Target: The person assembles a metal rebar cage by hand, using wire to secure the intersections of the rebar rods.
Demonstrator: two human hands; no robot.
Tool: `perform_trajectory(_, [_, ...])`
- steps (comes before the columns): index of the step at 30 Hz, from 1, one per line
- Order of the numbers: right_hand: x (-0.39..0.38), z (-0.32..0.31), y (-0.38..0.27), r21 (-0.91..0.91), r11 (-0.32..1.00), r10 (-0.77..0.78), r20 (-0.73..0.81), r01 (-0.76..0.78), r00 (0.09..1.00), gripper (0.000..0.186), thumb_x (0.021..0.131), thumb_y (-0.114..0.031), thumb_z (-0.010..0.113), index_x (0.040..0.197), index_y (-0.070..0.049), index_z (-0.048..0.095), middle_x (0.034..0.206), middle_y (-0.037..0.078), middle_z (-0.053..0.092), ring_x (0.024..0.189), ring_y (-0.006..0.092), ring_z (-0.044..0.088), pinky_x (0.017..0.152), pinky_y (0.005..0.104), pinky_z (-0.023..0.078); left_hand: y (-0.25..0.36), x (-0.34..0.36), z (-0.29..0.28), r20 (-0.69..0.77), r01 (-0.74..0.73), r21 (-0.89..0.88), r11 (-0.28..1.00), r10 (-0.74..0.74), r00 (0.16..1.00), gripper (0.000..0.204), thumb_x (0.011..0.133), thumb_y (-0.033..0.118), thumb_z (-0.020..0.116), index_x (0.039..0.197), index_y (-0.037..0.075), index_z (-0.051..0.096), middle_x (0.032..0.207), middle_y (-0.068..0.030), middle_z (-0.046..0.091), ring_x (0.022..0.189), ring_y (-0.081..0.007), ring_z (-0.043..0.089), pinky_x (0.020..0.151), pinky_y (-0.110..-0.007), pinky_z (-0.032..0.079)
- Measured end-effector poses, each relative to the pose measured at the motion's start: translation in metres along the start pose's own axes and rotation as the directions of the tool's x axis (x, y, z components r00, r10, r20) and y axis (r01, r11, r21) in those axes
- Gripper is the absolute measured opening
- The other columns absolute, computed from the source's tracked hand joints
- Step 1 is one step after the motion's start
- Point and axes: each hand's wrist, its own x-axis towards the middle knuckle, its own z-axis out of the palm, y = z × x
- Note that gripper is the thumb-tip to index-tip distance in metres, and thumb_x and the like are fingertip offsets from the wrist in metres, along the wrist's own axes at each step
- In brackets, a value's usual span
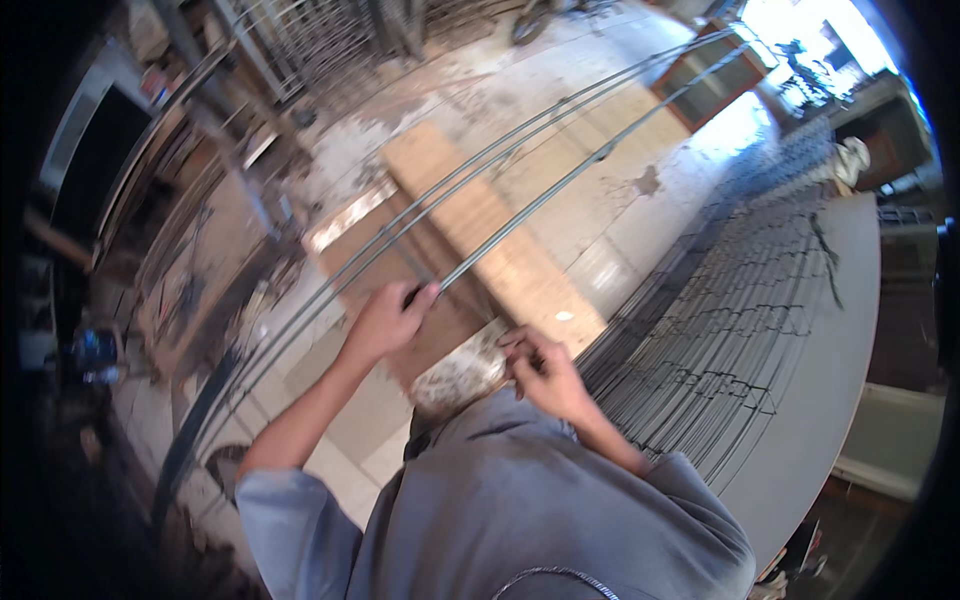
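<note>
My left hand [387, 322] is closed around the near end of a long thin metal rod [560, 190]. That rod slants away to the far right over a wooden plank [490, 230]. Two more thin rods [400, 222] run beside it and continue past my left forearm to the lower left. My right hand [545, 372] has its fingers curled together by the near end of the plank, next to a pale, worn block [460, 368]. Whatever may be between those fingers is hidden or too small to name.
On my right, a grey tabletop [845, 300] bears a large stack of bent wire frames [700, 350]. A brown panel [365, 250] lies left of the plank. Metal grilles [300, 45] lean at the back left. A framed panel [708, 80] stands beneath the rods' far end.
</note>
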Motion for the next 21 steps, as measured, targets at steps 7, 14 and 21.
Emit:
perform_trajectory(7, [0.002, 0.017, 0.022, 0.017, 1.000, 0.023, 0.035, -0.024, 0.999, 0.012, 0.088, 0.004, 0.048, 0.097, 0.005, 0.056, 0.071, 0.008, 0.062, 0.058, 0.0093, 0.058, 0.043, 0.0254, 0.047, 0.004, -0.002, -0.003, -0.028, 0.057, -0.191, 0.980, -0.063, 0.998, 0.035, 0.101, 0.028, 0.044, 0.095, -0.003, 0.059, 0.064, -0.0086, 0.064, 0.053, -0.0144, 0.058, 0.053, -0.031, 0.044])
perform_trajectory(14, [0.016, 0.024, 0.025, -0.252, 0.957, -0.148, 0.002, 0.144, 0.989, 0.008, 0.087, -0.001, 0.053, 0.091, 0.004, 0.057, 0.071, 0.013, 0.062, 0.065, 0.0201, 0.062, 0.063, 0.0335, 0.049, 0.005, -0.009, -0.007, -0.003, 0.097, -0.288, 0.953, -0.103, 0.995, 0.026, 0.101, 0.022, 0.042, 0.096, 0.000, 0.055, 0.068, -0.0103, 0.065, 0.051, -0.0096, 0.048, 0.048, -0.026, 0.039])
perform_trajectory(21, [0.028, 0.032, 0.024, -0.305, 0.947, -0.107, 0.008, 0.105, 0.994, 0.009, 0.091, -0.006, 0.053, 0.094, 0.001, 0.057, 0.069, 0.022, 0.059, 0.063, 0.0347, 0.062, 0.060, 0.0412, 0.047, -0.002, -0.009, -0.002, -0.019, 0.042, -0.297, 0.954, -0.050, 0.999, 0.020, 0.099, 0.019, 0.049, 0.097, -0.001, 0.053, 0.070, -0.0110, 0.067, 0.053, -0.0088, 0.048, 0.049, -0.024, 0.039])
